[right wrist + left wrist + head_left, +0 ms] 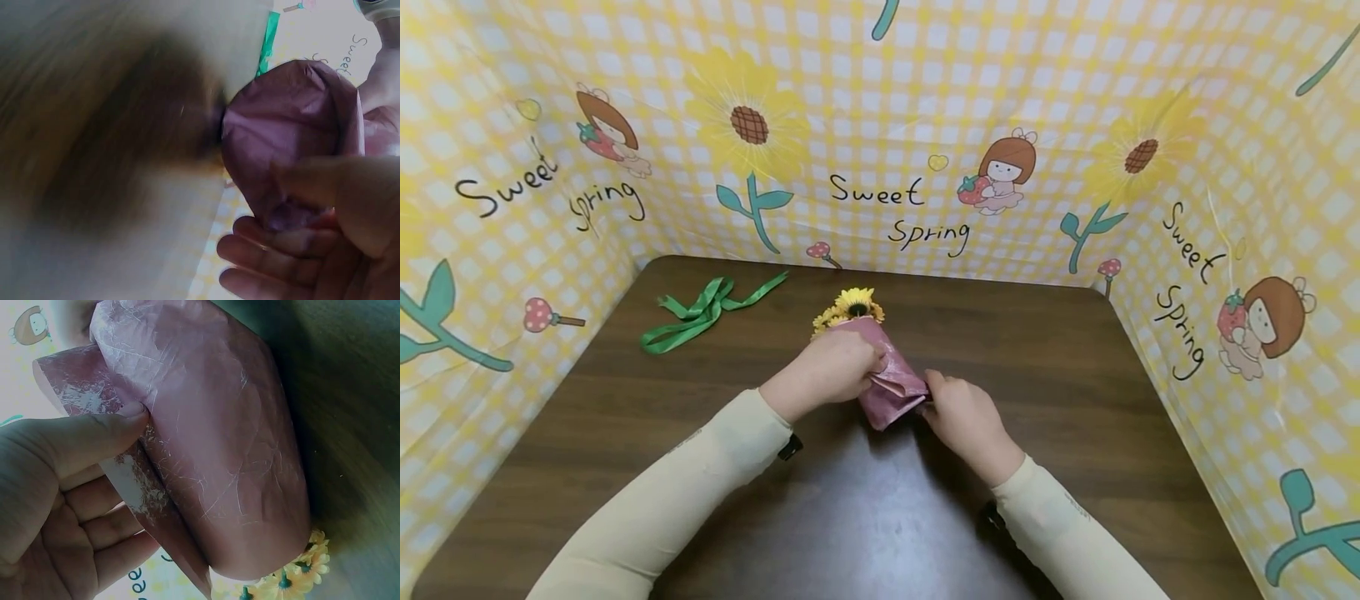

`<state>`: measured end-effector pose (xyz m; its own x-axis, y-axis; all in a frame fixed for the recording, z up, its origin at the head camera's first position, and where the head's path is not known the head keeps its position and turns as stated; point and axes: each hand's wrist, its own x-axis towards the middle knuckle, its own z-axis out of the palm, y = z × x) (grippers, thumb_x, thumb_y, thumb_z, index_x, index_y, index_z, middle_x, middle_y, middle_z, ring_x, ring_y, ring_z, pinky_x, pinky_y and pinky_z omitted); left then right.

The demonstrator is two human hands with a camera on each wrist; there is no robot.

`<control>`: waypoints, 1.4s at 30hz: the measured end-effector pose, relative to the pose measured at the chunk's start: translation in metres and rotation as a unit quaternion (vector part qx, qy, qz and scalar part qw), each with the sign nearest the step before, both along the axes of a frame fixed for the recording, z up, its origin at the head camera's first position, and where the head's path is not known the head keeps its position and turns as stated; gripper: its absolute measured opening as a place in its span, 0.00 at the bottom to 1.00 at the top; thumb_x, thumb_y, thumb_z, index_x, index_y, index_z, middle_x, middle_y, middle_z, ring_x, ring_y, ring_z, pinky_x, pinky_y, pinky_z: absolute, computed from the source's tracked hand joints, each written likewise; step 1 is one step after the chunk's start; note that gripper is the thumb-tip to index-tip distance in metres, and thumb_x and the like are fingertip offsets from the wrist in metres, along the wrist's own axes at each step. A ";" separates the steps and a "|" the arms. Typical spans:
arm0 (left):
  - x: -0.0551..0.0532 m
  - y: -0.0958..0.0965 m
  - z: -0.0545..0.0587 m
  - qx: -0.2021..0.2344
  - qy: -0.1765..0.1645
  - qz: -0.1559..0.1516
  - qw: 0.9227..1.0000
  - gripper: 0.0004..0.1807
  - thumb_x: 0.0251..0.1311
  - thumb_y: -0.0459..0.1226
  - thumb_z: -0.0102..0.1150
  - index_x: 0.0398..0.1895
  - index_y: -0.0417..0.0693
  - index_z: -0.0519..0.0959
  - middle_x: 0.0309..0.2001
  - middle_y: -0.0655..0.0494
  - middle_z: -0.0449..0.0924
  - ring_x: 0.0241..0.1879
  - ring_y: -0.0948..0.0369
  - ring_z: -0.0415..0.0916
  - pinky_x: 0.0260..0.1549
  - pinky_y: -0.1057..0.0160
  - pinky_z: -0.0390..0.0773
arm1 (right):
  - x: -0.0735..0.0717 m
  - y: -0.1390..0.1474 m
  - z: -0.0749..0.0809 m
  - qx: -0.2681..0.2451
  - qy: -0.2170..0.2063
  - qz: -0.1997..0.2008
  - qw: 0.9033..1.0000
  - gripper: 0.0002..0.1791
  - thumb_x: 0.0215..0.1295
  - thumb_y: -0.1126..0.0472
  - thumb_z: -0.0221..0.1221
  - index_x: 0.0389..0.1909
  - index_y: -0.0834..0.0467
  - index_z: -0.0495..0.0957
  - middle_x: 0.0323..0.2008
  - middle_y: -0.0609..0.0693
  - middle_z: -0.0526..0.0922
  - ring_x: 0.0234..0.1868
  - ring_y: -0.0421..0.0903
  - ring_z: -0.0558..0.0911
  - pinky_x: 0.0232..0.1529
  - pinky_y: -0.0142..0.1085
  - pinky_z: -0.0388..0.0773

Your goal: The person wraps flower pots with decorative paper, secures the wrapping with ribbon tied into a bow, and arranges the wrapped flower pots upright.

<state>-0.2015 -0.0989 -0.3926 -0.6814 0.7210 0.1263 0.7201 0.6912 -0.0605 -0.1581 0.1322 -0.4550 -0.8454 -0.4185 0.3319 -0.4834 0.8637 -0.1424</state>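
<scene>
A bunch of yellow artificial flowers (pixel 856 302) pokes out of the far end of a rolled pink wrapping paper (pixel 212 437), which is creased and slightly shiny. My left hand (pixel 831 371) pinches the overlapping edge of the paper, its thumb (pixel 122 428) on the outer face and the fingers behind the flap. At the near end, my right hand (pixel 966 417) grips the paper's bottom edge between thumb and fingers. The right wrist view shows that end (pixel 281 125) gathered into a rounded, folded opening. The stems are hidden inside the wrap.
A loose green ribbon (pixel 703 315) lies looped on the dark wooden table (pixel 1037 350), back left. A yellow checked cloth (pixel 880 125) with flower prints and "Sweet Spring" lettering surrounds the table's back and sides.
</scene>
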 end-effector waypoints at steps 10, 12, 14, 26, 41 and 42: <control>0.001 -0.002 -0.001 0.000 -0.005 -0.003 1.000 0.07 0.52 0.36 0.71 0.25 0.56 0.81 0.26 0.60 0.83 0.28 0.57 0.80 0.35 0.52 0.81 | -0.008 -0.004 -0.003 -0.095 -0.091 -0.063 0.989 0.07 0.55 0.69 0.64 0.27 0.53 0.80 0.25 0.47 0.85 0.24 0.47 0.81 0.25 0.44 0.77; 0.001 -0.003 0.000 -0.002 -0.002 -0.001 1.000 0.06 0.53 0.37 0.72 0.26 0.56 0.82 0.26 0.59 0.84 0.28 0.56 0.80 0.36 0.52 0.82 | -0.009 -0.005 -0.003 -0.085 -0.091 -0.063 0.990 0.06 0.54 0.67 0.66 0.29 0.53 0.80 0.26 0.48 0.85 0.25 0.48 0.82 0.26 0.45 0.77; 0.000 -0.003 0.000 0.000 0.002 -0.002 1.000 0.07 0.52 0.37 0.72 0.25 0.56 0.81 0.26 0.59 0.83 0.28 0.56 0.80 0.36 0.52 0.82 | -0.012 -0.007 -0.001 -0.068 -0.090 -0.054 0.992 0.06 0.55 0.65 0.67 0.31 0.53 0.80 0.26 0.48 0.85 0.25 0.48 0.82 0.27 0.45 0.77; 0.000 -0.004 0.000 0.009 0.007 -0.009 1.000 0.09 0.52 0.34 0.69 0.23 0.57 0.80 0.22 0.61 0.80 0.26 0.59 0.77 0.34 0.53 0.81 | -0.014 -0.011 0.001 -0.015 -0.060 0.001 0.998 0.09 0.52 0.72 0.62 0.31 0.55 0.77 0.25 0.50 0.83 0.27 0.50 0.83 0.26 0.45 0.77; -0.002 -0.013 0.002 0.003 -0.080 0.010 0.997 0.19 0.59 0.38 0.67 0.55 0.59 0.87 0.58 0.60 0.85 0.48 0.56 0.85 0.50 0.51 0.83 | 0.005 -0.016 0.018 0.143 0.241 0.234 0.931 0.07 0.64 0.70 0.60 0.36 0.54 0.79 0.36 0.49 0.74 0.38 0.48 0.76 0.35 0.36 0.76; -0.001 -0.013 0.002 0.002 -0.091 0.015 0.996 0.21 0.60 0.37 0.65 0.57 0.59 0.86 0.60 0.60 0.83 0.50 0.55 0.85 0.52 0.51 0.82 | 0.005 -0.016 0.018 0.148 0.245 0.236 0.929 0.07 0.65 0.70 0.58 0.37 0.54 0.80 0.36 0.49 0.74 0.38 0.48 0.76 0.36 0.36 0.76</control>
